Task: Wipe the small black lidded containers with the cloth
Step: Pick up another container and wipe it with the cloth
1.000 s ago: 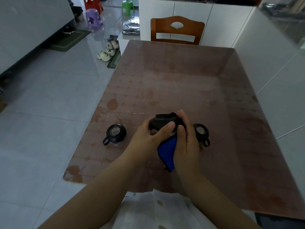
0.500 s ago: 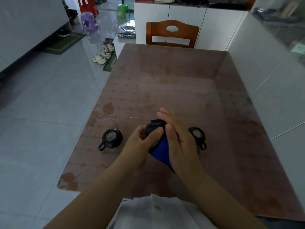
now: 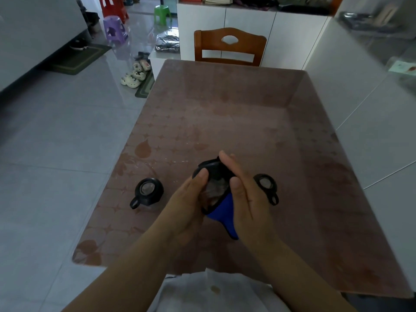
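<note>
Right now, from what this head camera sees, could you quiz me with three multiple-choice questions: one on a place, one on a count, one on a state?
1. Where does the wooden chair stand?
A. at the far end of the table
B. along the table's left side
C. tipped over on the floor

2. How many small black lidded pots show?
A. one
B. two
C. three

3. What state is the blue cloth in?
A. spread flat on the table
B. held against a pot by the hands
C. hung on the chair

Answers:
1 A: its back rises behind the far edge.
2 C: the left container and the right container sit on the table, and the held container is between the left hand and the right hand.
3 B: it trails down from under the right hand.
</note>
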`<state>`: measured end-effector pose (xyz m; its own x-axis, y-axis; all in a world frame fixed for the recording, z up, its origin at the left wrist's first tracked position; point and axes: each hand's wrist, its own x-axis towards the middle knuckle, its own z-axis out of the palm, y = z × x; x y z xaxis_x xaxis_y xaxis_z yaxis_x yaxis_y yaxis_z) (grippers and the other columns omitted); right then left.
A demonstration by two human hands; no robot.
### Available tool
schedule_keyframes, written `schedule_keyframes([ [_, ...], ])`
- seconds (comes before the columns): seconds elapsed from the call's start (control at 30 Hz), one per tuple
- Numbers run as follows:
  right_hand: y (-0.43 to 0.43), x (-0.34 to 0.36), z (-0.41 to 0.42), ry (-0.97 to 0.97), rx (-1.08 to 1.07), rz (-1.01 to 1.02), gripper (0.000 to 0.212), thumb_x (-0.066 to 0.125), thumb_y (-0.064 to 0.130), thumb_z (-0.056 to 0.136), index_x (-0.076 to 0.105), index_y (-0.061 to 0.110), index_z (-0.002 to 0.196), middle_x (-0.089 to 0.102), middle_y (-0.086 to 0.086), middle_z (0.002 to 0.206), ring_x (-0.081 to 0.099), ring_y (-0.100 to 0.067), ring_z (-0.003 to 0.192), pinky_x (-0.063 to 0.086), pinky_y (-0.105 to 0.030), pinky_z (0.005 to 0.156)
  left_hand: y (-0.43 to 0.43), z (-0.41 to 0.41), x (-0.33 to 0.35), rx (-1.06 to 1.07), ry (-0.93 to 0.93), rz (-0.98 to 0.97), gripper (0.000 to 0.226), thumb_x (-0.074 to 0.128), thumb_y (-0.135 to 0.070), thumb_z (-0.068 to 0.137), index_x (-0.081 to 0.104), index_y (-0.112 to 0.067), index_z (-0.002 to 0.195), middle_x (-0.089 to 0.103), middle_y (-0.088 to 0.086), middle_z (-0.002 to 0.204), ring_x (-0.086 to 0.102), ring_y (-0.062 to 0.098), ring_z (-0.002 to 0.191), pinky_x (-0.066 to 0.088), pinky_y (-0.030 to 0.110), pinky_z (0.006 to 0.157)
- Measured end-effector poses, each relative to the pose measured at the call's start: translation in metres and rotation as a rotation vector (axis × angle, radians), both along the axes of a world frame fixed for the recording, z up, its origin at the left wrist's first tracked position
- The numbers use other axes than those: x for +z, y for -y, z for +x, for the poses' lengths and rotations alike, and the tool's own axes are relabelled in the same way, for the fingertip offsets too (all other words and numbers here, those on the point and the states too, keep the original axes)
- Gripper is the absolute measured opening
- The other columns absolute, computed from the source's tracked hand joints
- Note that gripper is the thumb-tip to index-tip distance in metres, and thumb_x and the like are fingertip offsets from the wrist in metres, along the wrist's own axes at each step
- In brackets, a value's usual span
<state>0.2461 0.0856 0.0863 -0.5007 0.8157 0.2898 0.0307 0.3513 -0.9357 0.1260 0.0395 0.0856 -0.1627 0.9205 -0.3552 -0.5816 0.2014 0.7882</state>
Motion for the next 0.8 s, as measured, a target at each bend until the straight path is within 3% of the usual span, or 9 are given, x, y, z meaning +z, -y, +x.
schedule_keyframes([
  [0.1,-0.003,-0.007,0.004,-0.052,-0.041,-0.114,0.038,0.032,0.048,0.096,0.046,0.041,0.131,0.052,0.018,0.135,0.046,-0.006,0.129,0.037,-0.042,0.11,0.001,-0.003,0.002,-0.014,0.041,0.029,0.059,0.05,-0.056,0.077,0.06,-0.017,0.12,0.066,0.011,0.123,0.06,0.028,0.116,0.046,0.044,0.101],
  [0.17,-0.004,-0.009,0.009,-0.102,-0.094,-0.18,0.034,0.033,0.04,0.098,0.05,0.038,0.127,0.057,0.024,0.128,0.05,-0.001,0.124,0.043,-0.029,0.105,-0.001,-0.008,0.005,-0.033,-0.003,0.065,0.065,0.052,-0.057,0.074,0.058,-0.017,0.125,0.065,0.009,0.124,0.063,0.024,0.112,0.049,0.039,0.096],
  [0.23,-0.008,-0.007,0.012,-0.204,-0.171,-0.259,0.035,0.034,0.034,0.093,0.052,0.031,0.123,0.059,0.025,0.124,0.052,0.003,0.12,0.043,-0.015,0.098,-0.003,-0.009,0.007,-0.05,-0.054,0.094,0.056,0.051,-0.054,0.079,0.059,-0.019,0.123,0.07,0.004,0.114,0.068,0.014,0.095,0.056,0.025,0.075],
  [0.3,-0.012,0.0,0.012,-0.253,-0.212,-0.316,0.039,0.034,0.039,0.09,0.051,0.033,0.125,0.059,0.023,0.125,0.052,0.001,0.122,0.043,-0.015,0.099,-0.003,-0.007,0.003,-0.073,-0.059,0.099,0.045,0.046,-0.049,0.078,0.064,-0.024,0.111,0.075,-0.004,0.099,0.07,0.008,0.085,0.055,0.018,0.064],
  [0.47,-0.019,0.008,0.004,-0.253,-0.126,-0.54,0.047,0.047,0.042,0.084,0.045,0.036,0.131,0.054,0.014,0.133,0.053,-0.011,0.123,0.047,-0.032,0.101,0.001,-0.005,-0.003,-0.137,-0.094,0.078,0.043,0.059,-0.051,0.074,0.067,-0.028,0.109,0.07,-0.003,0.101,0.063,0.009,0.088,0.05,0.019,0.071],
  [0.57,-0.021,0.005,0.005,-0.194,-0.195,-0.58,0.047,0.055,0.044,0.081,0.047,0.038,0.127,0.055,0.003,0.132,0.057,-0.019,0.118,0.052,-0.035,0.094,0.001,-0.014,-0.002,-0.104,-0.149,0.063,0.044,0.051,-0.036,0.077,0.061,-0.019,0.116,0.065,-0.001,0.091,0.057,0.007,0.072,0.047,0.016,0.062],
  [0.67,-0.021,0.003,0.004,-0.132,-0.276,-0.538,0.052,0.06,0.052,0.072,0.05,0.043,0.123,0.051,0.0,0.138,0.049,-0.022,0.128,0.045,-0.047,0.103,-0.001,-0.017,0.002,-0.104,-0.254,0.013,0.042,0.049,-0.036,0.083,0.059,-0.017,0.119,0.068,-0.004,0.094,0.064,0.007,0.075,0.048,0.016,0.064],
  [0.73,-0.022,0.002,0.001,-0.137,-0.276,-0.5,0.044,0.061,0.043,0.079,0.052,0.038,0.122,0.055,-0.002,0.134,0.054,-0.022,0.122,0.051,-0.043,0.096,-0.002,-0.01,0.004,-0.102,-0.359,-0.056,0.059,0.059,-0.054,0.071,0.056,-0.021,0.119,0.067,-0.006,0.104,0.066,0.008,0.091,0.048,0.023,0.076],
  [0.8,-0.021,0.004,-0.005,-0.155,-0.241,-0.467,0.032,0.061,0.028,0.085,0.054,0.035,0.116,0.06,-0.003,0.127,0.061,-0.02,0.112,0.056,-0.033,0.087,-0.003,0.0,0.002,-0.078,-0.453,-0.103,0.081,0.07,-0.064,0.057,0.05,-0.022,0.123,0.064,-0.006,0.109,0.063,0.01,0.097,0.051,0.024,0.079],
])
